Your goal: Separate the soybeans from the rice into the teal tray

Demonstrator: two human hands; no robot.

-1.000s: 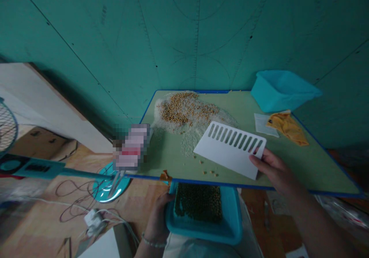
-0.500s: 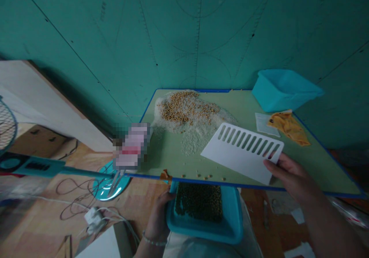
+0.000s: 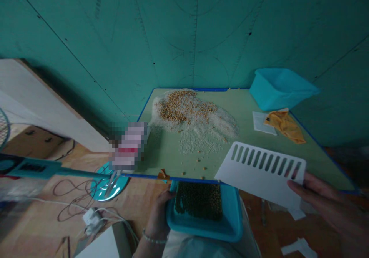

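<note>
My right hand [image 3: 319, 194] grips the right end of a flat white plastic sheet [image 3: 259, 181] with a row of slots, fingers behind and thumb in front. The sheet is tilted over the table's near right edge. Closed on the left rim of a blue plastic basin [image 3: 204, 231] is my left hand [image 3: 161, 210]. The basin sits at my lap, just below the table edge, and holds small dark green grains [image 3: 193, 202] with yellowish beans at their right side. Beyond, a pile of yellow-brown beans [image 3: 173, 106] lies mixed with whitish grains [image 3: 201, 137] on the table.
Several loose beans lie near the front edge of the pale green table [image 3: 167, 150]. A blue bin [image 3: 279, 91], a yellow cloth [image 3: 285, 125] and a white packet [image 3: 262, 123] stand right. Left are a blurred-out object [image 3: 131, 146], a fan [image 3: 31, 167] and cables.
My right hand has carried the slotted sheet right and toward me, uncovering more grains and tabletop. Some beans near the front edge have shifted. My left hand stays on the basin rim.
</note>
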